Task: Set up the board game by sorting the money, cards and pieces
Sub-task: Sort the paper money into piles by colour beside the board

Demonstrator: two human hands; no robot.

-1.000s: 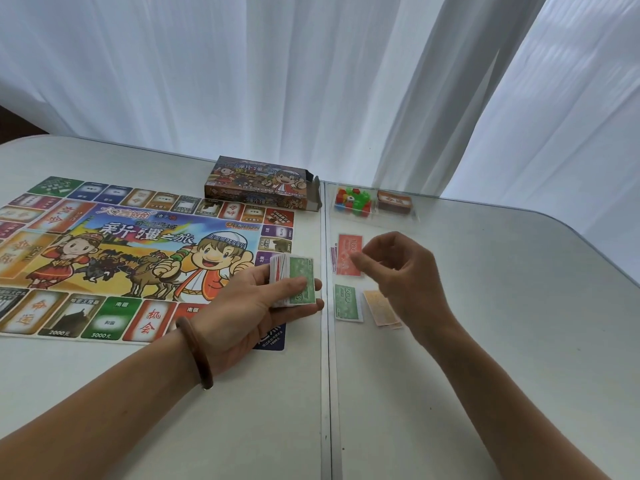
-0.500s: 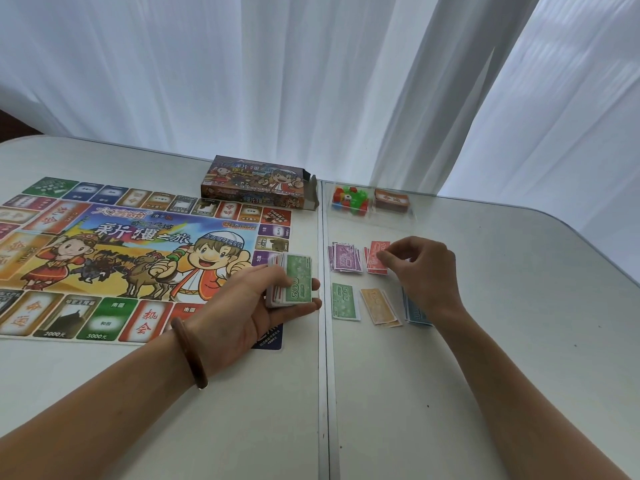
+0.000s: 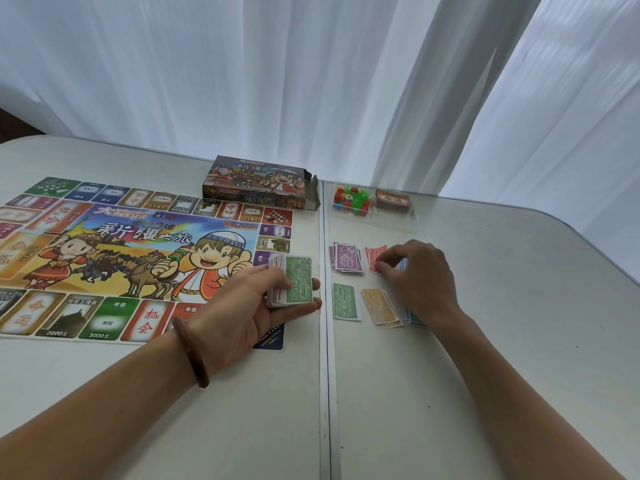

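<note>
At frame centre, a stack of play money [image 3: 292, 284] is gripped by the left hand [image 3: 256, 306]; right of it, the red notes [image 3: 375, 257] are pinched by the right hand [image 3: 420, 275].

The right hand [image 3: 422, 275] is covering most blue notes [image 3: 414, 317]; the left hand [image 3: 242, 313] gripping the stack [image 3: 298, 282] is hiding the board [image 3: 104, 244] corner.
</note>
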